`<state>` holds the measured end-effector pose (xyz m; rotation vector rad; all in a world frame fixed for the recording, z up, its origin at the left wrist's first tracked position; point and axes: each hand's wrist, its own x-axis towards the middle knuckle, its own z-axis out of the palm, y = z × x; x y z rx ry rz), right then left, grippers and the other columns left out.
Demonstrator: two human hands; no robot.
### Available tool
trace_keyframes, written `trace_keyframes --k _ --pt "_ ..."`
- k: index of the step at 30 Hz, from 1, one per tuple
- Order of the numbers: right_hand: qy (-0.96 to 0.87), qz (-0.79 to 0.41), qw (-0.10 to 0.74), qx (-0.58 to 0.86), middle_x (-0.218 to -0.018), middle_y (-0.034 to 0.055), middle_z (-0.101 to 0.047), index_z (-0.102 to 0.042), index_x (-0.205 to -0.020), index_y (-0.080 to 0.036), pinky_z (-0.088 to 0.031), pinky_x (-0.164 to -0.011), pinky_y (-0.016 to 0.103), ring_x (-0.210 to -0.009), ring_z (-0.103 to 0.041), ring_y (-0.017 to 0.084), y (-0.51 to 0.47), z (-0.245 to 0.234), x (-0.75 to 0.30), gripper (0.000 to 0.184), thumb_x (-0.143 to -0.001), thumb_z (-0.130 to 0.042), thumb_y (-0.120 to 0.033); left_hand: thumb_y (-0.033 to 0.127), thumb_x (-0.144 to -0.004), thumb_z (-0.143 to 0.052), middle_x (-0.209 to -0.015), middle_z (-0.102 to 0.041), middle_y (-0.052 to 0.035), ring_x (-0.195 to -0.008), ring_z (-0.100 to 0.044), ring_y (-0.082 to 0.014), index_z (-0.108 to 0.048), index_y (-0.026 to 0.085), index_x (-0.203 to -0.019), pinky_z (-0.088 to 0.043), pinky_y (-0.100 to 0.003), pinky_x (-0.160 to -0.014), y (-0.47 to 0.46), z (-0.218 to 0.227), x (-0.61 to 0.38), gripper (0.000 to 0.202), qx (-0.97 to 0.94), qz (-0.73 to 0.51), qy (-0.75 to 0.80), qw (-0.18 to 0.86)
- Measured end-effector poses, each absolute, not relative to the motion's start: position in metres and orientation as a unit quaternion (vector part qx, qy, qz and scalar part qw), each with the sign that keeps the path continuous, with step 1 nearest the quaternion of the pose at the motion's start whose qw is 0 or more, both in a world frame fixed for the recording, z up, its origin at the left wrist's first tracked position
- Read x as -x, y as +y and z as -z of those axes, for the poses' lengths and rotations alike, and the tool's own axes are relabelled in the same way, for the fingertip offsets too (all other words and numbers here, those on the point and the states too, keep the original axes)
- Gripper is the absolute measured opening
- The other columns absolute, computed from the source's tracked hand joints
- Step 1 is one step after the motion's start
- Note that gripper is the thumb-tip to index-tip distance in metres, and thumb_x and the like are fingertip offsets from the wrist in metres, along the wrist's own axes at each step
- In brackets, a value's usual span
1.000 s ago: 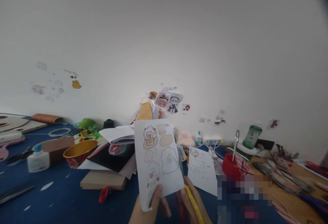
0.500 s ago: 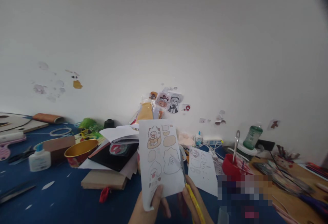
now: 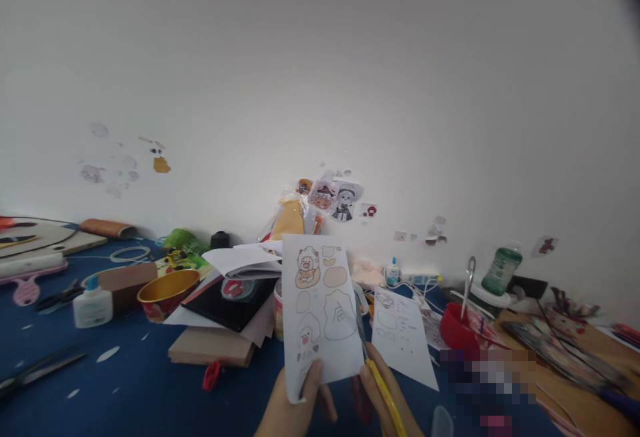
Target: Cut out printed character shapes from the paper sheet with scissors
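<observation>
My left hand (image 3: 306, 394) grips a sheet of paper (image 3: 320, 362) by its lower left part, thumb on the front. Drawn on the sheet are sheep-like figures and several outlined shapes. In my right hand (image 3: 383, 384) is a pair of scissors (image 3: 380, 384) with yellow handles. Their blades point upward along the right edge of the sheet, beside the largest outline. Whether the blades touch the paper I cannot tell. A second drawn sheet (image 3: 400, 357) lies on the table just right of the scissors.
On the blue table (image 3: 140, 397) at left are a white glue bottle (image 3: 93, 307), a gold bowl (image 3: 167, 292) and another pair of scissors (image 3: 40, 374). A wooden block (image 3: 210, 349) supports papers and a black folder. At right stand a red container (image 3: 455, 327) and a green bottle (image 3: 501, 270).
The whole view has shifted, so the surroundings sit further right in the picture. Both hands keep their hold on the sheet and scissors, which stay in nearly the same position to each other.
</observation>
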<state>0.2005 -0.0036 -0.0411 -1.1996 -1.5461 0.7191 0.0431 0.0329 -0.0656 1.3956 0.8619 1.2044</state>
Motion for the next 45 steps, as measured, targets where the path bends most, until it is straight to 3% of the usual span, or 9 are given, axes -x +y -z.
trace_keyframes --k 8,15,23,28,32,37,41,45 --pt "-0.645 -0.279 0.512 0.494 -0.115 0.0058 -0.057 -0.055 -0.110 -0.022 -0.051 -0.079 0.038 -0.095 -0.059 0.018 -0.003 0.041 -0.201 0.024 -0.088 -0.051 -0.029 0.062 -0.074 -0.046 -0.036 -0.056 -0.0033 -0.037 -0.053 -0.0154 -0.065 0.012 -0.064 -0.046 -0.025 -0.046 0.034 0.066 -0.044 0.054 -0.570 -0.511 0.367 0.529" --pt "-0.646 -0.279 0.510 0.495 -0.113 0.0050 -0.058 -0.055 -0.109 -0.023 -0.052 -0.076 0.036 -0.093 -0.060 0.018 -0.003 0.043 -0.199 0.024 -0.087 -0.052 -0.030 0.062 -0.072 -0.048 -0.035 -0.055 -0.0003 -0.035 -0.051 -0.0151 -0.064 0.013 -0.079 -0.045 -0.025 -0.044 0.033 0.062 -0.045 0.053 -0.562 -0.514 0.361 0.538" --pt "-0.635 -0.281 0.522 0.495 -0.115 0.0056 -0.057 -0.055 -0.111 -0.022 -0.051 -0.079 0.038 -0.095 -0.059 0.019 -0.004 0.044 -0.200 0.024 -0.087 -0.052 -0.029 0.058 -0.076 -0.044 -0.037 -0.056 -0.0043 -0.039 -0.053 -0.0156 -0.058 0.015 -0.050 -0.046 -0.027 -0.049 0.036 0.066 -0.041 0.052 -0.581 -0.505 0.381 0.513" --pt "-0.635 -0.294 0.517 0.492 -0.113 0.0047 -0.058 -0.057 -0.107 -0.024 -0.052 -0.077 0.035 -0.093 -0.060 0.018 -0.003 0.046 -0.199 0.022 -0.088 -0.051 -0.031 0.061 -0.073 -0.046 -0.035 -0.054 -0.0014 -0.037 -0.051 -0.0147 -0.056 0.015 -0.059 -0.044 -0.026 -0.046 0.037 0.065 -0.041 0.049 -0.563 -0.517 0.369 0.528" --pt "-0.638 -0.314 0.503 0.492 -0.101 0.0042 -0.063 -0.055 -0.109 -0.024 -0.053 -0.065 0.030 -0.079 -0.062 0.015 0.003 0.050 -0.197 0.025 -0.088 -0.049 -0.036 0.063 -0.071 -0.048 -0.035 -0.052 0.0005 -0.036 -0.051 -0.0144 -0.057 0.015 -0.066 -0.043 -0.025 -0.043 0.035 0.063 -0.041 0.049 -0.548 -0.519 0.374 0.539" --pt "-0.637 -0.331 0.488 0.497 -0.060 -0.0004 -0.062 -0.054 -0.114 -0.023 -0.048 -0.044 0.028 -0.050 -0.060 0.016 0.006 0.056 -0.197 0.034 -0.088 -0.045 -0.043 0.061 -0.072 -0.047 -0.035 -0.052 0.0001 -0.037 -0.051 -0.0142 -0.056 0.015 -0.064 -0.043 -0.024 -0.045 0.034 0.065 -0.041 0.047 -0.556 -0.519 0.374 0.530" --pt "-0.637 -0.316 0.495 0.500 -0.089 0.0026 -0.064 -0.054 -0.110 -0.020 -0.053 -0.056 0.027 -0.064 -0.061 0.011 0.005 0.057 -0.199 0.028 -0.089 -0.046 -0.037 0.061 -0.070 -0.049 -0.034 -0.051 0.0016 -0.035 -0.049 -0.0144 -0.055 0.016 -0.065 -0.043 -0.025 -0.042 0.036 0.065 -0.041 0.046 -0.543 -0.522 0.378 0.538" --pt "-0.637 -0.281 0.513 0.502 -0.114 0.0058 -0.058 -0.055 -0.110 -0.021 -0.051 -0.078 0.037 -0.093 -0.060 0.018 0.001 0.055 -0.203 0.024 -0.088 -0.051 -0.031 0.058 -0.070 -0.053 -0.034 -0.052 0.0013 -0.036 -0.051 -0.0158 -0.054 0.017 -0.064 -0.045 -0.027 -0.045 0.034 0.058 -0.039 0.041 -0.535 -0.525 0.372 0.547"
